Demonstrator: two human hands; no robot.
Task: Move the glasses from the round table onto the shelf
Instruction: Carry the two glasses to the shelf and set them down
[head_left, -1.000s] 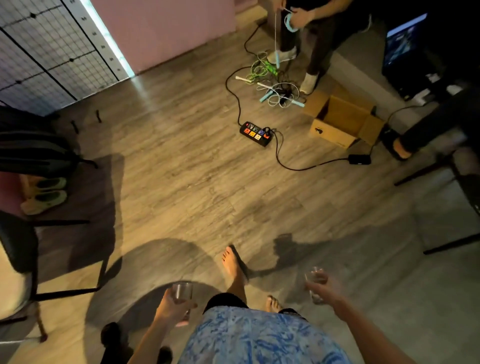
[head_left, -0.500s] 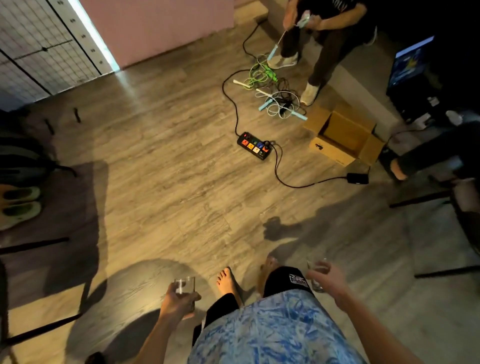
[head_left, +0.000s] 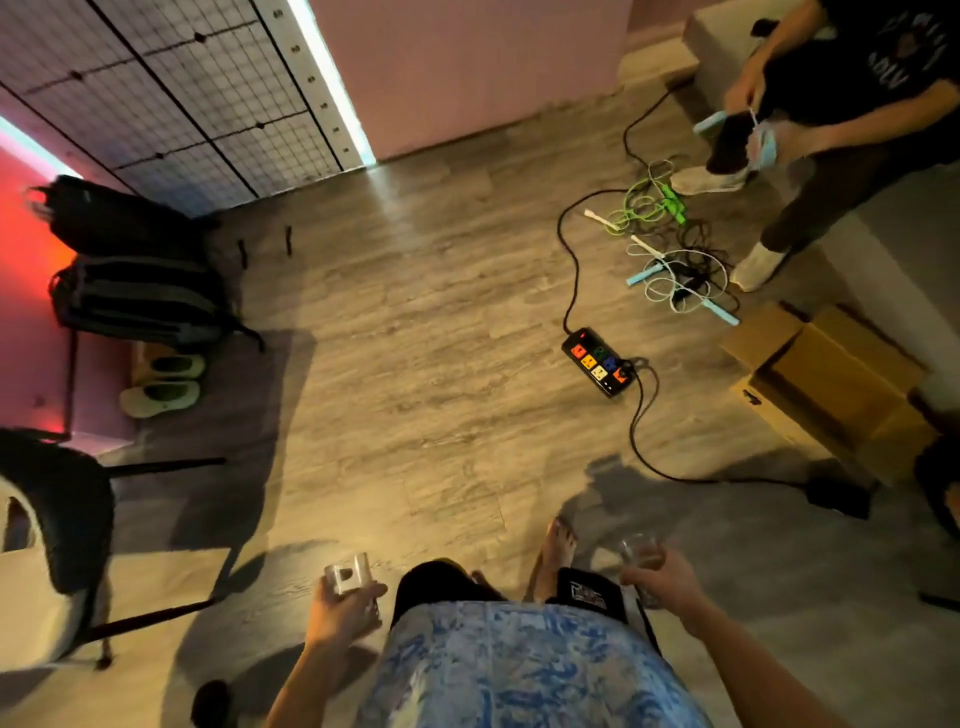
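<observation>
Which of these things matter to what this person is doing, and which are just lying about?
In the job: left glass, held by left hand; right glass, held by right hand.
Lying about: power strip, cables, cardboard box, backpacks, shoes, chair.

A black power strip (head_left: 598, 362) with coloured sockets lies on the wooden floor (head_left: 415, 338), well ahead of the right hand (head_left: 670, 579). An open cardboard box (head_left: 831, 384) sits farther right. Tangled cords (head_left: 670, 260) lie beyond, by a seated person (head_left: 857, 93). Far ahead and left of the left hand (head_left: 340, 608) are black bags (head_left: 130, 270) and pale shoes (head_left: 166, 384). A dark chair (head_left: 62, 519) stands to its left.
</observation>
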